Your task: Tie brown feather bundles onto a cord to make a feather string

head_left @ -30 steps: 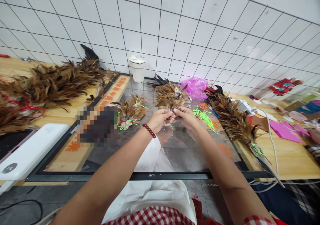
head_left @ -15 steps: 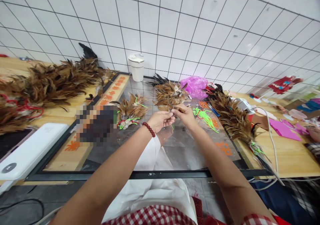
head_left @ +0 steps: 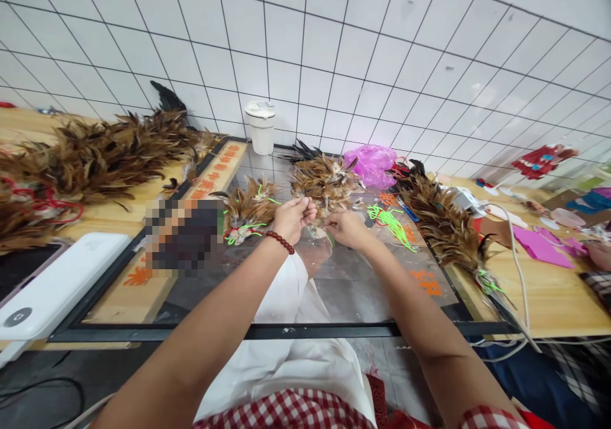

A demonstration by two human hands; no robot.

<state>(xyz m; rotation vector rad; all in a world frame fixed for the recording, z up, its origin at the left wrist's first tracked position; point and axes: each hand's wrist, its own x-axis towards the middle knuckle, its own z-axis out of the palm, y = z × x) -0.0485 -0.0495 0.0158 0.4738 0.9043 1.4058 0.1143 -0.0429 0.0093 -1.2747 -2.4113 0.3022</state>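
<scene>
Hands (head_left: 290,220) (head_left: 347,228) at brown feathers (head_left: 319,181), hold unclear.

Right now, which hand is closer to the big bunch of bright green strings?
Right. The right hand is just left of the bright green strings; the left hand is farther left, beyond the right hand.

Dk-red bead bracelet (head_left: 280,242), L; red/wht checked top (head_left: 286,411); wht trousers (head_left: 281,368), prob.

Feathers (head_left: 324,181), cup (head_left: 261,130) on black-framed tabletop (head_left: 324,331)
</scene>
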